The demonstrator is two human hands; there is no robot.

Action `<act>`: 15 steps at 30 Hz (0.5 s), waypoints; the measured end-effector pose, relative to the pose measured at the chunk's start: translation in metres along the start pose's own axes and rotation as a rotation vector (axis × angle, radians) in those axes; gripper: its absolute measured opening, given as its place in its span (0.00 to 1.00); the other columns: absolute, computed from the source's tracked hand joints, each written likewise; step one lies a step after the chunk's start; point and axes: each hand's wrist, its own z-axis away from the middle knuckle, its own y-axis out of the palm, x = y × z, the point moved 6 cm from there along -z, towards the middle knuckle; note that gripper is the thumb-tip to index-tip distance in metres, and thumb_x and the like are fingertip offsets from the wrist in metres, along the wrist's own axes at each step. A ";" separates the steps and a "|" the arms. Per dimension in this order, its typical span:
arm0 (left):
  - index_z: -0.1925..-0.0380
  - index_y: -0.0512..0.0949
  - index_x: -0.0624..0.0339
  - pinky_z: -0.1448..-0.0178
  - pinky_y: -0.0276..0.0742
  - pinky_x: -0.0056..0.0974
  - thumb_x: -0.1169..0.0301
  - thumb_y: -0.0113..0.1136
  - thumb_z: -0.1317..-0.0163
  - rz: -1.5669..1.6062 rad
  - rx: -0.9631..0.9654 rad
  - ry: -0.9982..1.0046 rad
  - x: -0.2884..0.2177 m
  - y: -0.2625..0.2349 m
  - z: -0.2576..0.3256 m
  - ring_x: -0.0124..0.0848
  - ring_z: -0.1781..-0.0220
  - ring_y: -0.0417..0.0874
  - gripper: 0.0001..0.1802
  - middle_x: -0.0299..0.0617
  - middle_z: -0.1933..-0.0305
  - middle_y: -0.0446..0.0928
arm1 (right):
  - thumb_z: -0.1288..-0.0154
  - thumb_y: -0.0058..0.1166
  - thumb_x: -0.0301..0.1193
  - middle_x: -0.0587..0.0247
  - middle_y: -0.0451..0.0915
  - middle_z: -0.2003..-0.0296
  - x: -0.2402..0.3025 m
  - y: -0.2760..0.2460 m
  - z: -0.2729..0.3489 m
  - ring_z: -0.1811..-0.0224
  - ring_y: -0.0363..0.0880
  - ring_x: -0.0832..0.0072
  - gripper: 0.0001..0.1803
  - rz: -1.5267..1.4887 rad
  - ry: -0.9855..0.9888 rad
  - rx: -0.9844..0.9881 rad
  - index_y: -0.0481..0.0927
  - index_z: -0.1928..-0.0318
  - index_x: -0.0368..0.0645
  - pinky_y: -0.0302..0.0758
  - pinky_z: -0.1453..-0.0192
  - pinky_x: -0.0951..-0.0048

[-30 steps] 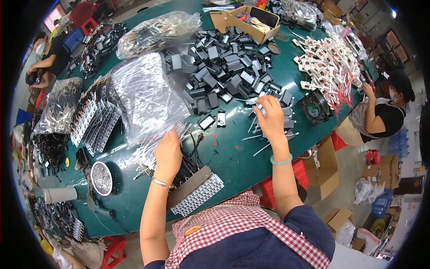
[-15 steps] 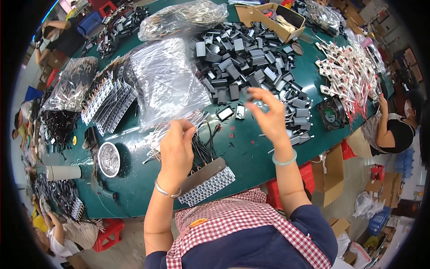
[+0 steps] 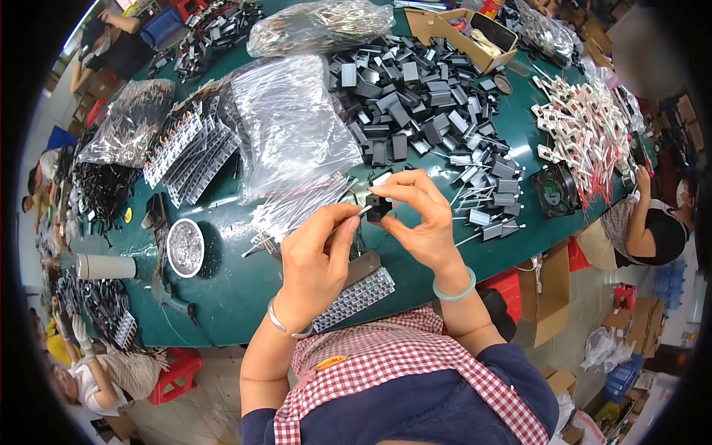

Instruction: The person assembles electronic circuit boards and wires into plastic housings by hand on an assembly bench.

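Observation:
My right hand (image 3: 417, 222) pinches a small black block-shaped part (image 3: 377, 207) between thumb and fingers, held above the green table (image 3: 237, 289). My left hand (image 3: 317, 261) grips a thin light-coloured pin (image 3: 363, 212) whose tip touches the left side of that part. Both hands meet over the table's near edge. Under them lies a grey tray of finished parts in rows (image 3: 354, 295). A spread of loose white pins (image 3: 293, 210) lies just beyond my left hand.
A large heap of black parts (image 3: 423, 104) covers the table's far middle. Clear plastic bags (image 3: 293, 133) lie left of it. A round metal dish (image 3: 185, 247), a small fan (image 3: 552, 189), a cardboard box (image 3: 463, 33) and white-and-red parts (image 3: 586, 133) surround them. Other people sit around the table.
My right hand came back from the heap of black parts toward me with one part. My left hand rose with a pin, and the two hands met.

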 end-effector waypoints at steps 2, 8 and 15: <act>0.63 0.80 0.66 0.75 0.70 0.31 0.80 0.60 0.39 0.008 -0.021 0.022 -0.002 0.000 0.000 0.26 0.80 0.76 0.05 0.42 0.73 0.79 | 0.60 0.67 0.15 0.60 0.78 0.59 0.004 0.000 0.000 0.56 0.78 0.68 0.26 0.005 -0.014 -0.002 0.83 0.54 0.42 0.76 0.53 0.71; 0.64 0.80 0.65 0.75 0.71 0.33 0.81 0.62 0.42 -0.080 0.004 0.028 -0.004 -0.001 -0.001 0.31 0.79 0.78 0.05 0.43 0.73 0.79 | 0.61 0.65 0.14 0.62 0.78 0.60 0.013 -0.002 -0.002 0.57 0.76 0.67 0.27 0.141 -0.092 0.017 0.83 0.55 0.44 0.75 0.56 0.70; 0.63 0.79 0.61 0.76 0.71 0.38 0.79 0.62 0.43 -0.323 0.027 0.246 -0.014 0.003 0.001 0.38 0.79 0.78 0.07 0.41 0.76 0.76 | 0.58 0.63 0.14 0.61 0.76 0.62 0.029 -0.001 -0.003 0.59 0.75 0.63 0.24 0.380 -0.268 0.055 0.82 0.56 0.43 0.74 0.57 0.65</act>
